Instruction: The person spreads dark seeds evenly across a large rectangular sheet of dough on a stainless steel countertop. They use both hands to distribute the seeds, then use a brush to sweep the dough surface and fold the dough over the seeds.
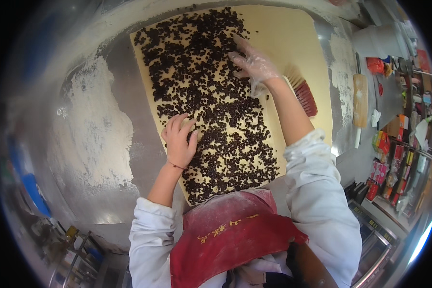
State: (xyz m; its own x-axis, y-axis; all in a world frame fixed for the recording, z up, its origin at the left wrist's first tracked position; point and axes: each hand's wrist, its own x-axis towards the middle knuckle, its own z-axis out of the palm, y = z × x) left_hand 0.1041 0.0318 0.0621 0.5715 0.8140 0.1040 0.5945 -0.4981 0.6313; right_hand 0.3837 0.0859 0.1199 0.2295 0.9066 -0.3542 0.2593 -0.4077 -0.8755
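Note:
A wide sheet of pale dough (286, 32) lies on a metal work table. Small dark pieces that look like raisins (212, 90) cover its left and middle part, while the right part is bare dough. My left hand (180, 138), without a glove, rests over the raisins near the sheet's left edge, fingers bent and apart. On my right hand (250, 63) is a clear plastic glove; its fingers are spread at the right border of the raisins, higher up the sheet. A bench brush (302, 91) with red and pale bristles lies on the bare dough, partly hidden behind my right forearm.
Flour (97, 126) is spread over the metal table left of the dough. A wooden rolling pin (360, 99) lies to the right, with a whitish plastic container (379, 41) beyond it. Shelves with colourful packages (381, 142) stand at the far right. A metal rack (81, 252) is at lower left.

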